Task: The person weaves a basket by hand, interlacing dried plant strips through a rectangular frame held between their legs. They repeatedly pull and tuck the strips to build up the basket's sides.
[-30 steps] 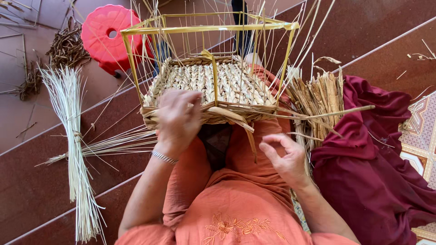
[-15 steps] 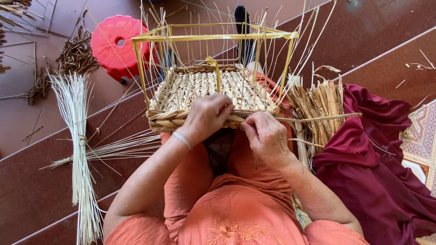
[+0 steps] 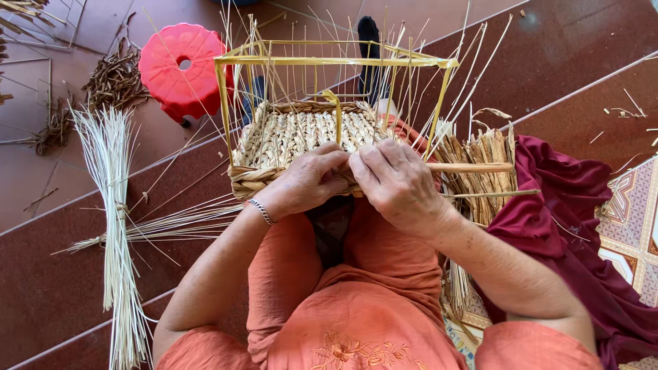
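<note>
Where the fingers of both hands meet, they pinch the near edge of a woven basket [image 3: 301, 133]. The left hand [image 3: 308, 179] is curled shut on the thick braided rim, and it wears a thin bracelet [image 3: 261, 211] at the wrist. The right hand [image 3: 397, 181] is just beside it, almost touching, with its fingers bent down over the same rim and gripping it. The basket rests on the person's lap, over orange clothes. Its bottom is flat and made of pale straw woven in rows. A yellow frame [image 3: 329, 60] of thin sticks stands up around it like a box, and many loose straws poke up and out between the sticks. Inside the basket there is only one yellow stick standing up in the middle. To the right lies a bunch of dry brown leaves [image 3: 480, 164] on a dark red cloth [image 3: 569, 219]. To the left a tied bundle of pale straws [image 3: 113, 212] lies on the floor, and a red stool [image 3: 181, 68] stands farther back.
</note>
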A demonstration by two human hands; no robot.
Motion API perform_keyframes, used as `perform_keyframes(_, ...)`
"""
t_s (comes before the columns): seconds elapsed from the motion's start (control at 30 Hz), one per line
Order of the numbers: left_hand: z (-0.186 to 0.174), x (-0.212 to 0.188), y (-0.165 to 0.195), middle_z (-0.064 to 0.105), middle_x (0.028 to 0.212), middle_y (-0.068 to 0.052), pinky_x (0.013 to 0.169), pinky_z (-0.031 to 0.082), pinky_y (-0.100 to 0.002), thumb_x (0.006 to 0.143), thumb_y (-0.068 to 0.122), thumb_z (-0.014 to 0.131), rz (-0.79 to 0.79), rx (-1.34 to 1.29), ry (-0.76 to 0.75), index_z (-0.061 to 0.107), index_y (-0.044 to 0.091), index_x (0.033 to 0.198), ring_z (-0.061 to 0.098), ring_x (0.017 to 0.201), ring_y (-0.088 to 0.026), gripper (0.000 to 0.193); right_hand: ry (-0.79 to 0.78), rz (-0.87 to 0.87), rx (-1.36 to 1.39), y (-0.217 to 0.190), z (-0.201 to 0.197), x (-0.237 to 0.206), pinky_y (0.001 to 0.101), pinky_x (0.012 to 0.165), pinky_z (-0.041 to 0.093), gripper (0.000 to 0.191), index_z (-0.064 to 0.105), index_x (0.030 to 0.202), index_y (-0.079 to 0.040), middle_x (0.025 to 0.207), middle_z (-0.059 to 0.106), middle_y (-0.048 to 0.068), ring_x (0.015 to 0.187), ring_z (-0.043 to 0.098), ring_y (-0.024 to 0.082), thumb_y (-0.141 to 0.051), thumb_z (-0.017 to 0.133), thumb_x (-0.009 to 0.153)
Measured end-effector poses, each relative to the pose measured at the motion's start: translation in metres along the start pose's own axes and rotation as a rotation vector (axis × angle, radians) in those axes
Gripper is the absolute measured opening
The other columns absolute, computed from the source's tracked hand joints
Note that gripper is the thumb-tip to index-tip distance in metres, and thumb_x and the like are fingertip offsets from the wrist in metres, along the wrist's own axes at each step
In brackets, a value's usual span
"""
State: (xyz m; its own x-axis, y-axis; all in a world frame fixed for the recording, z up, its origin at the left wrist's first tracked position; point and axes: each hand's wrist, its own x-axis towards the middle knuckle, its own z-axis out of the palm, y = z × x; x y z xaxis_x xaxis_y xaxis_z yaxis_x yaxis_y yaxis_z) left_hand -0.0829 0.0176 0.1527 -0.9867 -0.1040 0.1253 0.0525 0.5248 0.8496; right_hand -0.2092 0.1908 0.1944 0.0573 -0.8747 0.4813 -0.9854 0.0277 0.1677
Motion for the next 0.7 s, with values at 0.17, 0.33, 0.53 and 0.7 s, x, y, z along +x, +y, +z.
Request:
perform_keyframes(0.17, 0.018, 0.012, 0.012, 0.060, 0.097, -0.012, 0.075, 0.052, -0.045, 0.080, 0.035, 0.082, -0.101, 0.226, 0.001, 0.069, 0.005, 0.096, 0.064, 0.088, -0.032, 0.036, -0.915, 0.362, 0.202, 0.031, -0.013, 0.036, 0.0338, 0.065, 0.057, 0.014, 0.071, 0.101, -0.006, 0.085, 0.071, 0.010, 0.074, 0.068, 0.020, -0.018, 0.064, 0.101)
perform_keyframes(0.33, 0.040, 0.010, 0.014, 0.057, 0.096, -0.012, 0.078, 0.052, -0.048, 0.092, 0.028, 0.071, 0.044, 0.362, 0.274, 0.064, 0.009, 0.099, 0.061, 0.092, -0.033, 0.021, -1.107, 0.747, 0.801, 0.075, -0.003, 0.042, 0.0340, 0.063, 0.061, 0.024, 0.072, 0.094, -0.005, 0.082, 0.078, 0.011, 0.068, 0.073, 0.017, -0.029, 0.072, 0.092)
perform_keyframes(0.53, 0.040, -0.005, 0.000, 0.062, 0.110, -0.014, 0.076, 0.053, -0.044, 0.099, 0.012, 0.064, 0.114, 0.231, 0.317, 0.059, 0.008, 0.115, 0.065, 0.096, -0.033, 0.018, -0.394, 0.582, 0.811, 0.046, 0.016, -0.017, 0.0273, 0.059, 0.059, 0.032, 0.072, 0.091, -0.008, 0.078, 0.076, 0.004, 0.065, 0.072, 0.010, -0.040, 0.073, 0.092)
perform_keyframes(0.7, 0.036, -0.012, -0.013, 0.065, 0.115, -0.015, 0.084, 0.056, -0.042, 0.103, 0.008, 0.061, 0.288, 0.334, 0.306, 0.051, 0.008, 0.110, 0.068, 0.104, -0.032, 0.012, -0.287, 0.522, 0.289, 0.014, 0.043, -0.039, 0.0303, 0.044, 0.049, 0.035, 0.067, 0.080, -0.009, 0.061, 0.067, 0.004, 0.047, 0.062, 0.014, -0.039, 0.075, 0.097)
